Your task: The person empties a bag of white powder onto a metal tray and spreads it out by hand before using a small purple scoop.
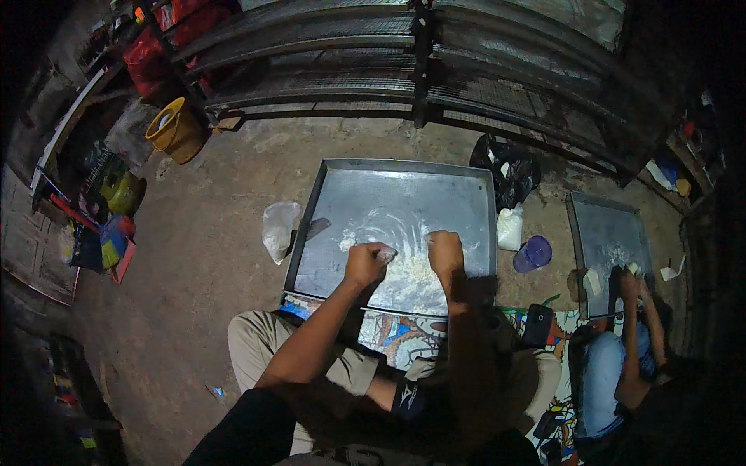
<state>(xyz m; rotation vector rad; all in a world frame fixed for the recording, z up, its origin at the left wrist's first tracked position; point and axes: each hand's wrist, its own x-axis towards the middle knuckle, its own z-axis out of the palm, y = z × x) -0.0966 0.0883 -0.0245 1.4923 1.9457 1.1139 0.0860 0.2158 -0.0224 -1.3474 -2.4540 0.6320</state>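
Observation:
A wide, shallow metal tray [334, 198] lies in front of my crossed legs. White powder [412, 273] that looks like flour is smeared and heaped over its middle and near side. My left hand [366, 264] is closed above the powder, with whitened fingertips curled together. A little farther right, my right hand [445, 253] is also closed, its fingers pinched and pointing down at the tray. Whatever either hand holds is hidden or too small to make out. A small pale clump [347, 241] lies on the tray left of my hands.
Beside the tray are a clear bag of white powder [278, 233], a white bag [509, 227], a purple cup [533, 255] and a black plastic bag [507, 171]. A phone [538, 325] lies near my right knee. Another person works at a second tray [610, 221]. Metal racks [311, 70] stand behind.

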